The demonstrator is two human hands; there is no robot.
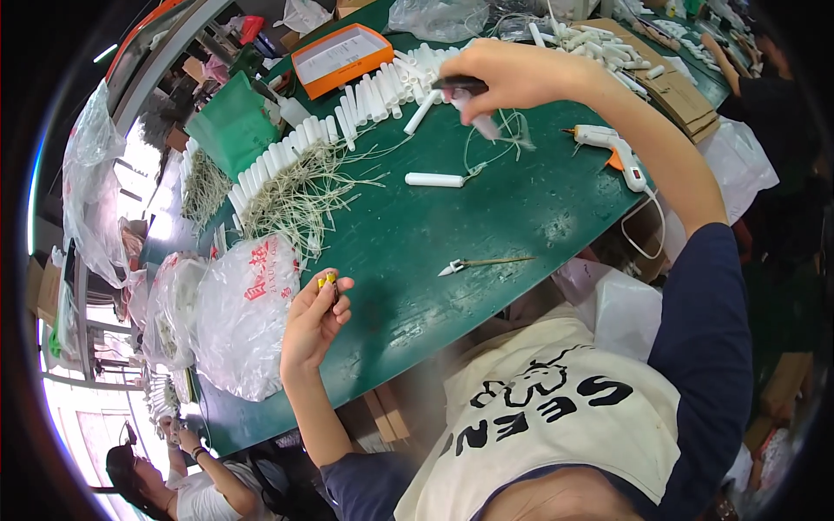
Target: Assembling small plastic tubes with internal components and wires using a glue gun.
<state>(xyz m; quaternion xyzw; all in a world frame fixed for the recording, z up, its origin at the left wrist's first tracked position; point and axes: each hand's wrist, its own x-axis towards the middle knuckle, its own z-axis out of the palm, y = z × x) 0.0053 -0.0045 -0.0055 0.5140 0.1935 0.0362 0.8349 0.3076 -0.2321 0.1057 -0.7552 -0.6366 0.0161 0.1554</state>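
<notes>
My left hand (314, 323) is raised near the table's left side, its fingers closed on a small yellow-and-dark piece (327, 282). At the far side, my right hand (512, 74) grips a black-and-white object (460, 83), blurred by motion, its kind unclear. Pale wires (521, 135) lie under that hand. A white tube with a wire (434, 180) rests on the green table (408, 234). Closer to me lies a thin stick with a white pointed tip (453, 267), touched by neither hand. A white glue gun (608, 148) with an orange trigger is at the right.
White tubes with wires (269, 169) line the far left edge. Behind them are an orange box (343, 59) and a green sheet (233, 124). Plastic bags (248, 317) lie left; loose white tubes on cardboard (660, 91) lie back right. A co-worker (187, 486) sits lower left.
</notes>
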